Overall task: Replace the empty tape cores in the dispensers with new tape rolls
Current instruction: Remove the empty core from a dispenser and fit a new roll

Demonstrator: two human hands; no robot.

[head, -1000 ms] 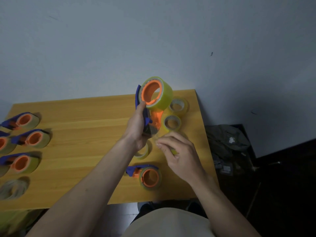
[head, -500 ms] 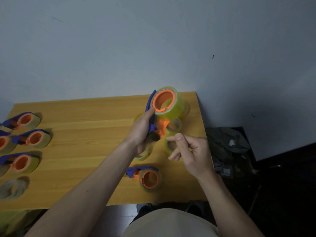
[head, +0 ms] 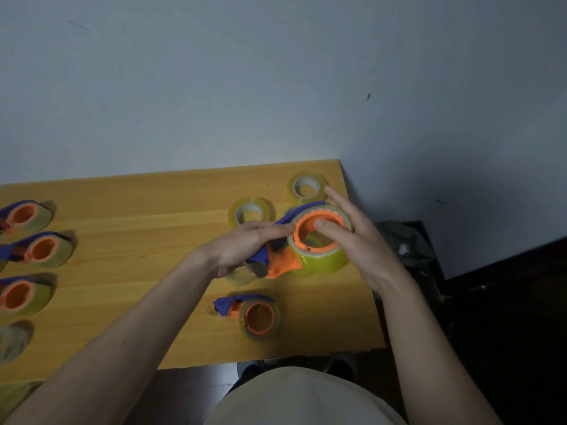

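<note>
Head view, wooden table [head: 138, 216] against a wall. I hold the working dispenser [head: 277, 259] just above the table's right part. My left hand [head: 242, 250] has its fingers curled round the blue handle, index finger stretched along the handle toward the hub; I judge this grip steadies the frame while the other hand works. My right hand [head: 359, 237] cups the far and right side of the yellow tape roll [head: 322, 259], fingers nearly straight, thumb hooked over the orange hub's rim into its opening. This reads as pressing the roll home on the hub, though I cannot tell whether it is fully seated.

The hub thus carries a full roll. Under the left hand a pale ring [head: 242, 274] lies on the table, likely a spent core, mostly hidden.

Just beyond the hands, two spare rolls [head: 251, 211] [head: 306, 187] lie flat, within easy reach as stock. Near me, a loaded dispenser [head: 250, 314] lies on its side. At the left edge, three more dispensers [head: 26, 214] [head: 43, 250] [head: 21, 294] lie in a column, each with tape round an orange hub; I take them as set apart from the work area. Below them a pale ring [head: 12, 343] sits blurred.
</note>
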